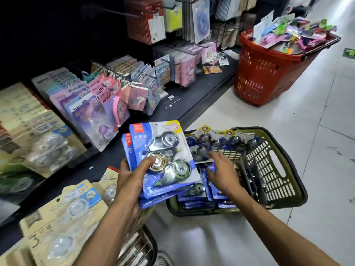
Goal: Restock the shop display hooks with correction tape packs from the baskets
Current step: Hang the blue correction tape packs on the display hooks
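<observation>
Correction tape packs, blue-carded with clear blisters, sit fanned in the left hand; at least three cards show in that stack, the top one carrying three tape dispensers. The thumb lies curled over the gold-ringed blister while the fingers grip underneath. The right hand reaches into the green basket with fingers spread and relaxed, touching the packs inside, pinching nothing that can be seen. More blue packs lie piled in the basket, some flat, some upright against the slotted wall; their number cannot be counted exactly.

The green basket stands on the white tiled floor, its left edge just beside the dark base shelf of the display. Bare floor lies to the right of the basket and between it and the red basket, which stands further along the aisle heaped with mixed coloured packets. Two baskets in all are fully in view.

On the display, pastel tape packs hang in crowded rows on hooks, and beige-carded packs lean near the left forearm. One bare hook juts out high up
</observation>
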`<action>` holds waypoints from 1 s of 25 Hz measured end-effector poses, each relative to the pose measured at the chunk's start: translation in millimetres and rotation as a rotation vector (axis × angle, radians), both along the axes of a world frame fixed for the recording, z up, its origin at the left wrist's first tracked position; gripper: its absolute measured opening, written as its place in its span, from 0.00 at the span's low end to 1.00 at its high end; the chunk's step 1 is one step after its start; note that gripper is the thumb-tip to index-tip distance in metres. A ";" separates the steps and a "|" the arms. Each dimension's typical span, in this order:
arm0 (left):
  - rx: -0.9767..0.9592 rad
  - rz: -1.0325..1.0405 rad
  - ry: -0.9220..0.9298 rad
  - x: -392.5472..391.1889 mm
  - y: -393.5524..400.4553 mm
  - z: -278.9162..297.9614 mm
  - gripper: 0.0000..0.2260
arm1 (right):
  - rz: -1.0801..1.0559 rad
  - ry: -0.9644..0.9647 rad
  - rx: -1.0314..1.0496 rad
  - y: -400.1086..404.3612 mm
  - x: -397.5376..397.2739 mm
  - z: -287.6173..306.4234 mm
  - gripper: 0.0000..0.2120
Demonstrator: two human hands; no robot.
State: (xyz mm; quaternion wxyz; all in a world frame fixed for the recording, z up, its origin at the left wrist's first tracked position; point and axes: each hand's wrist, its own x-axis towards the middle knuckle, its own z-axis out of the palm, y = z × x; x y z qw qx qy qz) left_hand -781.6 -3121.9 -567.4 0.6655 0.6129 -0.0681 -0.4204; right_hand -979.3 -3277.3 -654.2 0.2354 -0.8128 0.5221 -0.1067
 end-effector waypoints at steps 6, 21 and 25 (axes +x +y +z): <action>0.038 0.038 0.007 27.6 14.1 -3.5 0.17 | 0.117 0.583 0.015 -29.0 34.7 -45.1 0.27; -0.073 0.138 0.123 44.3 54.8 52.4 0.15 | -0.117 -0.821 0.462 31.8 -8.4 94.6 0.09; -0.096 0.238 0.052 80.7 135.2 94.6 0.18 | 0.137 -0.888 0.517 86.3 48.0 168.2 0.12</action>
